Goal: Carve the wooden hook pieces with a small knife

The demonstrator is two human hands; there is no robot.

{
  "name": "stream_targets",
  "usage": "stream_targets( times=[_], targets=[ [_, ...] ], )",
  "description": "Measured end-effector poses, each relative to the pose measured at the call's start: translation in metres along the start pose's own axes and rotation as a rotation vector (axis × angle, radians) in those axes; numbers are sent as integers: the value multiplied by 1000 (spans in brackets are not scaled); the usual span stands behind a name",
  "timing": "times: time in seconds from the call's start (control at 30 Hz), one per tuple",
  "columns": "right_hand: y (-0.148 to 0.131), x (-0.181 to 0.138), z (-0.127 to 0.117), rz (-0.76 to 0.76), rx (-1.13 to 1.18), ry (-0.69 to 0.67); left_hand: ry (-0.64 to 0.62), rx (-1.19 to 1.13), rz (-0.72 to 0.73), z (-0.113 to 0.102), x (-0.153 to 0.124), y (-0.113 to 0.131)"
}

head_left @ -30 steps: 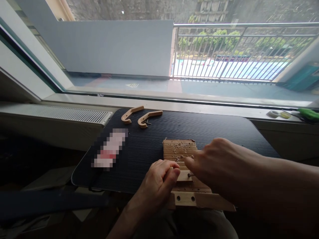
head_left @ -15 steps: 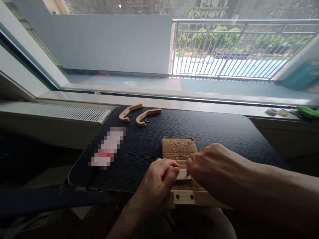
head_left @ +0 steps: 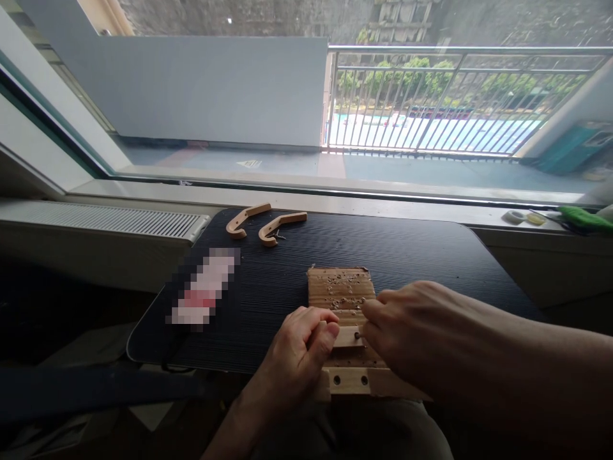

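My left hand (head_left: 301, 351) is curled shut around the end of a small pale wooden piece (head_left: 345, 337) lying across a wooden board (head_left: 338, 291). My right hand (head_left: 407, 326) comes in from the right, its fingertips pinched on a small dark screw (head_left: 357, 333) at that piece. The board is strewn with wood shavings and rests on a black ribbed table top (head_left: 407, 255). A light wooden bar with two holes (head_left: 352, 381) lies along the near edge of the board.
Two curved wooden hooks (head_left: 244, 218) (head_left: 278, 227) lie at the table's far left, one with a screw in it. A blurred pink and white object (head_left: 205, 287) lies at the left. A radiator grille (head_left: 105, 218) runs along the windowsill; a green object (head_left: 582, 218) sits far right.
My right hand's fingers have shifted slightly at the screw, which shows again after being covered half a second ago. My left hand has kept its hold. The view has moved a little.
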State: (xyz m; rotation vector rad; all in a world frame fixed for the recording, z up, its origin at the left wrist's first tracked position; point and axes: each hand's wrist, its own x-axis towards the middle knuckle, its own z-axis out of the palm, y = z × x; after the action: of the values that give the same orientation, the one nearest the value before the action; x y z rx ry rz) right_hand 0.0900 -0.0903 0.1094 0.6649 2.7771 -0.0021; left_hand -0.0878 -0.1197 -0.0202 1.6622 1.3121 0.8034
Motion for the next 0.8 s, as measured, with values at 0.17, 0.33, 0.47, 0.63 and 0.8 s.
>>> stream_targets(
  times=[0.17, 0.33, 0.47, 0.63, 0.8],
  targets=[
    [-1, 5, -3, -11, 3, 38, -7, -2, -6, 0, 1, -1],
    [1, 20, -3, 89, -35, -311, -15, 18, -3, 0, 0, 0],
    [3, 28, -1, 135, -34, -354, -11, 22, 3, -1, 0, 2],
    [3, 12, -18, 179, 14, -213, 9, 26, -7, -2, 0, 3],
    [1, -6, -17, 65, 49, 14, 15, 20, -4, -1, 0, 4]
  ],
)
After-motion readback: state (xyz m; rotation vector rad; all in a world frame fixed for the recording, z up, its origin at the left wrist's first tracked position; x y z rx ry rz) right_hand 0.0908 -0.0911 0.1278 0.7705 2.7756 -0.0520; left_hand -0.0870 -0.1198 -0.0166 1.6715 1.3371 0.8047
